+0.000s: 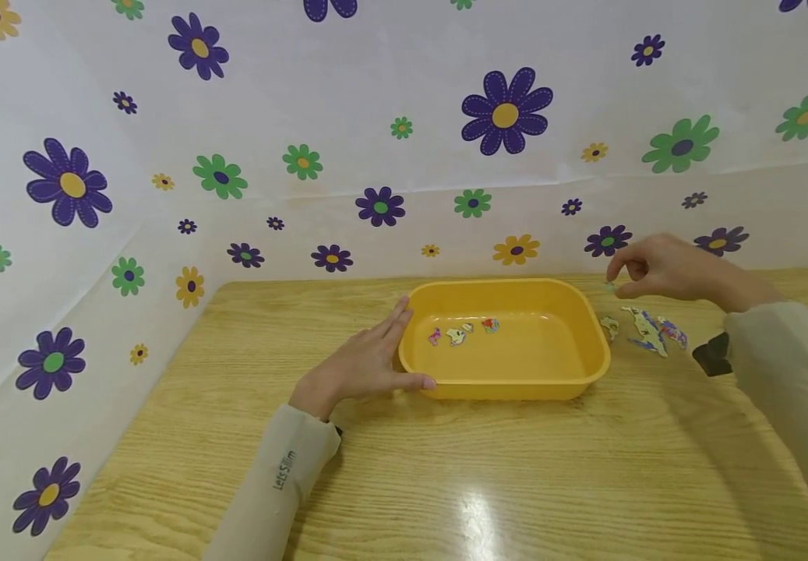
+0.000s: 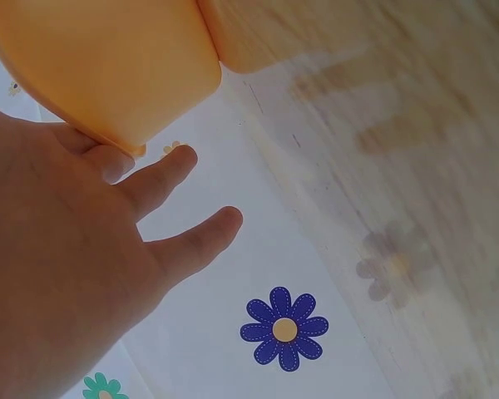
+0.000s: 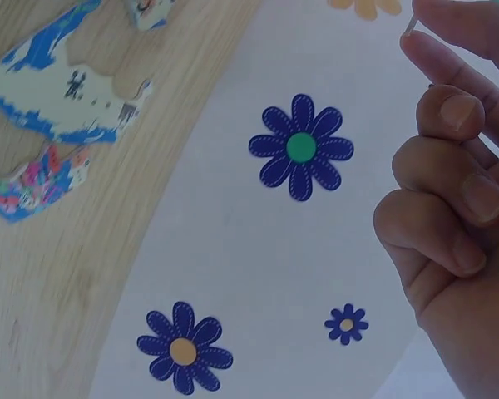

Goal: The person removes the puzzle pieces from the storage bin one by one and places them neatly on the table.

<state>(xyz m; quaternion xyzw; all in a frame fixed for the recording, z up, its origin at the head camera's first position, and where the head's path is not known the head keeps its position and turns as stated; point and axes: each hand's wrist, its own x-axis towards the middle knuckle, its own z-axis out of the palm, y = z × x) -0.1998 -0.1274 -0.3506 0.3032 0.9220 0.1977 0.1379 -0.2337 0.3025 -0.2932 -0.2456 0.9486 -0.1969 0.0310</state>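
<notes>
My right hand [image 1: 670, 269] has a small pale piece [image 1: 610, 287] pinched, thumb and forefinger tips almost meeting, other fingers curled inward, just off the yellow tray's [image 1: 509, 391] right end near the table's [image 1: 347, 506] back edge. Edge-on it's a mere sliver, so I'm reckoning feather-light, fairly stiff and easily creased: a soft pinch by the edge suits it. My right forearm angles in from the side, while my left hand [image 1: 368, 357] spreads around the tray's left end, thumb on the front rim.
</notes>
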